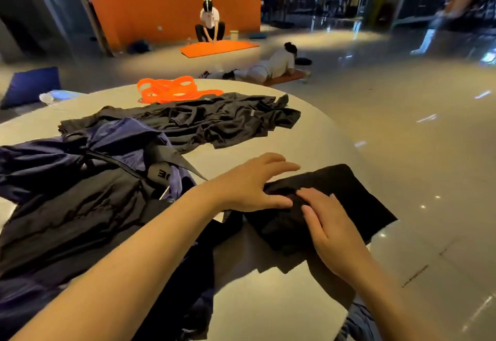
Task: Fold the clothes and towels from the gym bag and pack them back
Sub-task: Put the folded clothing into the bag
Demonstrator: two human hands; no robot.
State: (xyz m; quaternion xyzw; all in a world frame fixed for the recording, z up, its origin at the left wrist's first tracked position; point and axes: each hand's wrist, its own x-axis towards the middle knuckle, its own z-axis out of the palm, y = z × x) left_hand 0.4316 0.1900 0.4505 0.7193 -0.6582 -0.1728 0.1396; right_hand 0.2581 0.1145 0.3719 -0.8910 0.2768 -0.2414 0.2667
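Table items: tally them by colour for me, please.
Black: 2, the crumpled garment at the back and the folded piece under both hands.
Navy: 1, the gym bag.
Orange: 1, the bands.
Total: 4.

Bare forearms, no sleeves visible

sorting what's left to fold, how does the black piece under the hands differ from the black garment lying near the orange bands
The black piece under the hands looks folded into a flat, compact shape; the black garment near the orange bands lies spread out and wrinkled. The first overhangs the table's right edge and has the left hand and right hand on it; the second lies farther back, untouched. It also covers more table. Both are dark fabric.
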